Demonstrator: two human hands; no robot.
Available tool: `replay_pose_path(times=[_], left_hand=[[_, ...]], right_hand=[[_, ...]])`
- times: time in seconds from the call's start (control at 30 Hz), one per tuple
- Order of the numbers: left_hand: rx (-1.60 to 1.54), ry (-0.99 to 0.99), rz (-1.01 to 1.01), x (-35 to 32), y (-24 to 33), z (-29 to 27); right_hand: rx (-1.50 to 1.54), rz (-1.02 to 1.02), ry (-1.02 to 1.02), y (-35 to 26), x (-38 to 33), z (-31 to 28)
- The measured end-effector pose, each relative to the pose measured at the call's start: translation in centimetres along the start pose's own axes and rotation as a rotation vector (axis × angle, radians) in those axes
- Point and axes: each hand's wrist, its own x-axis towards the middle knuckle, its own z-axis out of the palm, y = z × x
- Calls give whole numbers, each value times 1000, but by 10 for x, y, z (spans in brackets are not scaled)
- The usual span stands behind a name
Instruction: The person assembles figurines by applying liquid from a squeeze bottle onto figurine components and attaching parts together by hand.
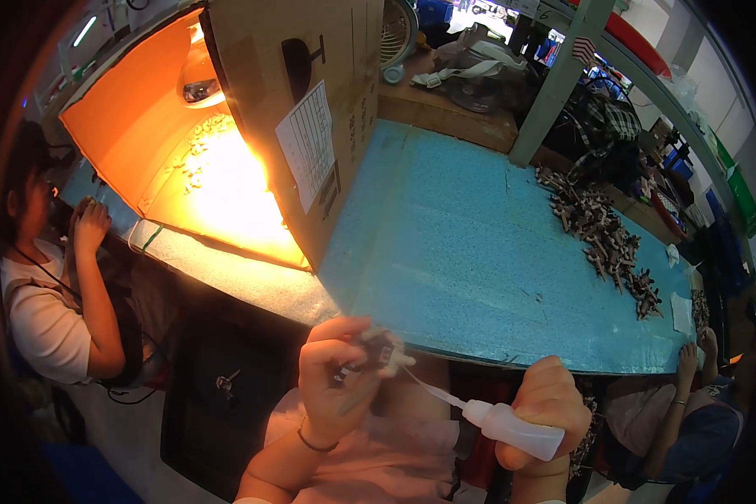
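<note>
Clasping 1 white bottle (512, 430), right hand (553, 405) aims its nozzle (442, 395) at the piece (385, 352) left hand (334, 370) pinches.

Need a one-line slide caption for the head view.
Left hand holds a brown-and-cream piece; right hand points a white squeeze bottle at it beside the blue worktable.

You face a blue-topped worktable (445, 235): a grey metal post (560, 88) stands at its far edge, a glowing glass bulb (200, 71) lights its left end, pale floor (128, 430) shows below its near edge.
</note>
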Motion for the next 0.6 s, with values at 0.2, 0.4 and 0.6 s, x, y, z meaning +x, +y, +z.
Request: replay_pose_path(times=[0.2, 0.4, 0.6], left_hand=[[-107, -18, -27, -2, -4, -3], [-119, -37, -69, -2, 0, -5], [-130, -39, -44, -3, -3, -5]], right_hand=[[14, 2, -9, 1, -3, 0], [-1, 26, 40, 4, -2, 3], [36, 77, 125, 6, -4, 4]])
